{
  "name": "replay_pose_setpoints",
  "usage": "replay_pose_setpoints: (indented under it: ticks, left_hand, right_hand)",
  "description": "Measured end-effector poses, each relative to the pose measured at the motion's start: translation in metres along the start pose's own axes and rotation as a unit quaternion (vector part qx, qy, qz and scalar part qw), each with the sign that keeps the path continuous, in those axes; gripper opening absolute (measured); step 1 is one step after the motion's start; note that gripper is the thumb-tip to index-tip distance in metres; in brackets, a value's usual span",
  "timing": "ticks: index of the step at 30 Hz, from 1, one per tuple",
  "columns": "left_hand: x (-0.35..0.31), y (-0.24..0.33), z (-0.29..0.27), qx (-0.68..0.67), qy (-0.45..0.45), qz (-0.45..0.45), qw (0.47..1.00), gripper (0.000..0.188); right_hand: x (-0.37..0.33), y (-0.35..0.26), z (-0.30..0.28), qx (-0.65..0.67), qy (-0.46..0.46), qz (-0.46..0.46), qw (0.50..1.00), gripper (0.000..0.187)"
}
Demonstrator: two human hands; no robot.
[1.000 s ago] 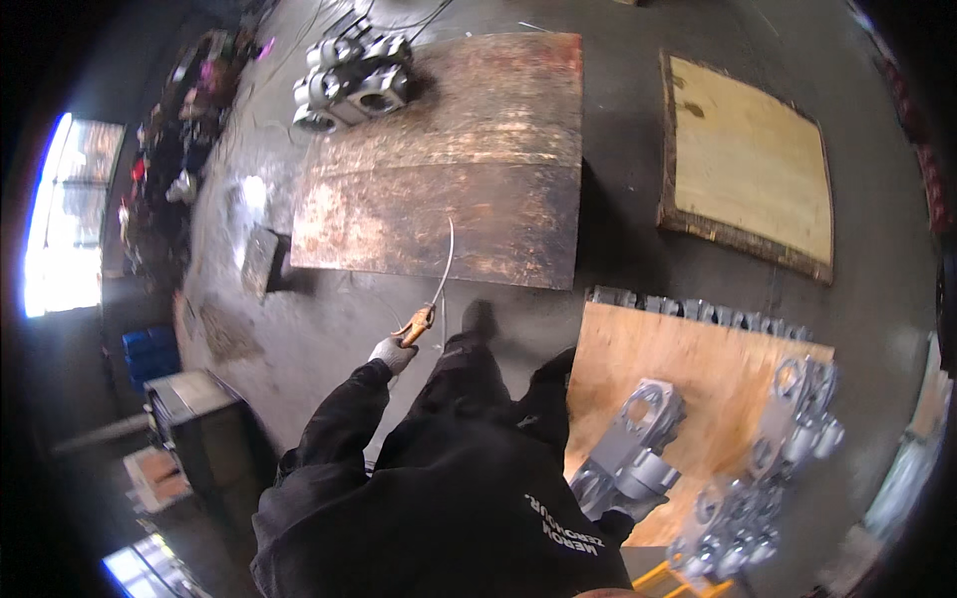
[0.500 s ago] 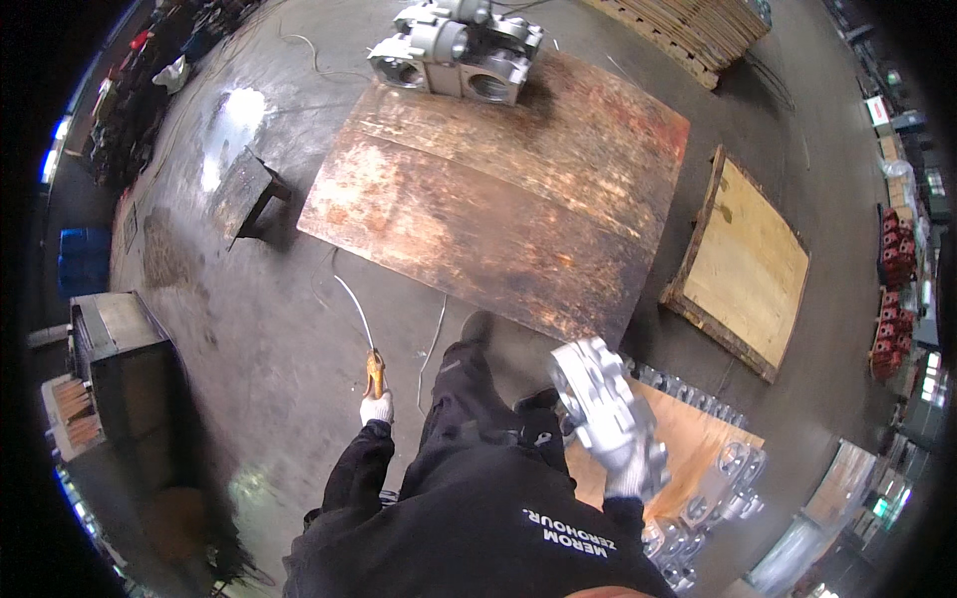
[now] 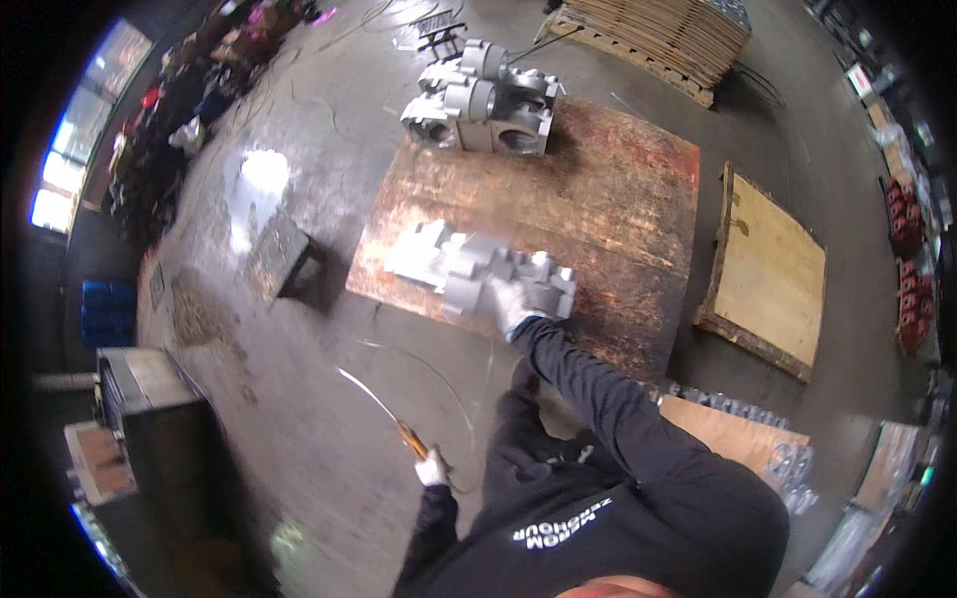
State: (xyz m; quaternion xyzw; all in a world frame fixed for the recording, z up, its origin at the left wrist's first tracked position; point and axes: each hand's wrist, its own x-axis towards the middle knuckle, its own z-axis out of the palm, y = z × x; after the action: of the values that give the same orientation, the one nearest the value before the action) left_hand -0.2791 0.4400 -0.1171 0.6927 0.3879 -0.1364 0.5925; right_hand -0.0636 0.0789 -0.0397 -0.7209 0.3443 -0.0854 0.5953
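My right hand [image 3: 511, 304], in a white glove, grips a silver-grey metal casting [image 3: 469, 261] with round bores and bosses. The casting is over the near edge of a worn brown wooden table [image 3: 628, 219]; whether it touches the top I cannot tell. My fingers are partly hidden against it. Down by my left side, my gloved left hand [image 3: 432, 468] is closed round the orange handle of an air blow gun [image 3: 410, 437]. Its long, thin, bent nozzle points away over the floor. Similar castings [image 3: 483, 110] stand grouped at the table's far left corner.
A low wooden pallet [image 3: 773, 269] lies right of the table. Behind my right side, a board [image 3: 738, 429] bears several more castings. A small dark stand [image 3: 282, 261] is at the left. Stacked sheets [image 3: 653, 40] stand at the back, and a thin hose [image 3: 454, 394] lies near my feet.
My right hand has carried the casting from beside the board at my right, forward and left over the table. My left hand still holds the blow gun low; the view has shifted.
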Motion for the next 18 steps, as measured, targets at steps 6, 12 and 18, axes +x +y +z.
replay_pose_setpoints:
  ticks: [6, 12, 18]
  left_hand:
    - [-0.033, -0.001, 0.001, 0.104, -0.013, -0.050, 0.993, 0.034]
    - [0.012, -0.019, 0.024, 0.229, -0.082, -0.109, 0.964, 0.034]
    - [0.030, 0.024, 0.161, 0.386, -0.312, -0.006, 0.868, 0.032]
  right_hand:
    - [-0.005, -0.012, 0.050, -0.057, -0.079, -0.022, 0.995, 0.035]
    - [-0.031, 0.016, -0.030, -0.128, -0.155, -0.052, 0.978, 0.036]
    - [-0.115, 0.191, -0.233, -0.088, 0.071, 0.196, 0.974, 0.039]
